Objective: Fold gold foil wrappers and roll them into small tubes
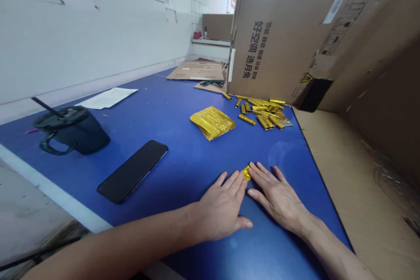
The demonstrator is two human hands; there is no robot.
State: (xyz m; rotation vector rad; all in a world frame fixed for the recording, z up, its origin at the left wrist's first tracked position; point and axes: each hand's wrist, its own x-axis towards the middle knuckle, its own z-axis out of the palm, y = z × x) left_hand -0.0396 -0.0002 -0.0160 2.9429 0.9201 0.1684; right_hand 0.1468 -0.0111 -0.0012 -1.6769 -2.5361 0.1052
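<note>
Smooth blue table (183, 164), crinkled gold foil (246, 173), hands

Worn on the head; facing forward and slightly down, close above the table (183, 162).

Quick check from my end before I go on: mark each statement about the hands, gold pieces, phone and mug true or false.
1. The left hand and right hand both touch one small gold piece. True.
2. The phone has a lit screen. False: its screen is dark.
3. A straw sticks out of the lidded mug. True.
4. The stack of flat gold pieces lies under the left hand. False: it lies beyond both hands, touching neither.
5. Small gold tubes lie near the large cardboard box. True.
</note>
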